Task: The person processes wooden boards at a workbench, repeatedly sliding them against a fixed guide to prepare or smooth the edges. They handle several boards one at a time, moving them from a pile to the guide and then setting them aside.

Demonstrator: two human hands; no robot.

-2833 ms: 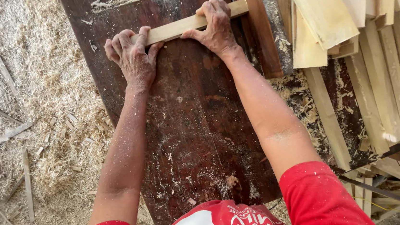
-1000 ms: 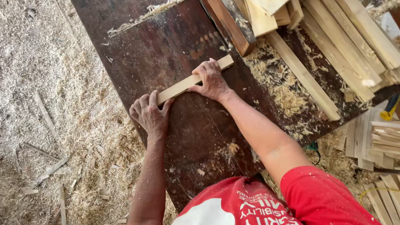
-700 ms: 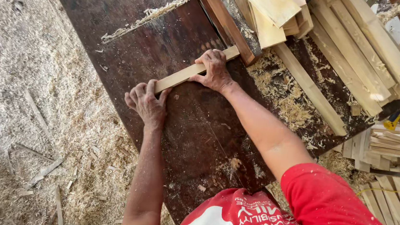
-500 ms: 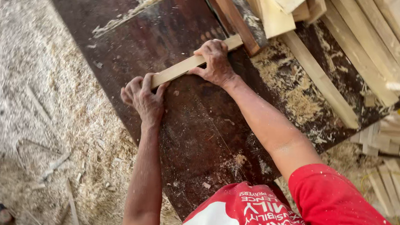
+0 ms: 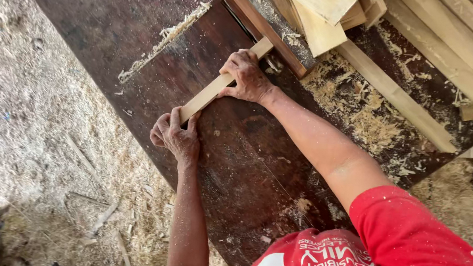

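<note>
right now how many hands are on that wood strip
2: the left hand presses the wood strip at its near end, the right hand grips it near the far end.

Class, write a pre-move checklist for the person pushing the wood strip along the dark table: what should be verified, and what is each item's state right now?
1. Left hand on the strip's near end: ok.
2. Right hand pressing on the strip further along: ok.
3. Strip lying flat on the table: ok.
4. Strip's far end against the fence rail: appears ok.
5. Path clear: not ok, sawdust line beside it.
6. Blade position and guard: cannot tell.
</note>
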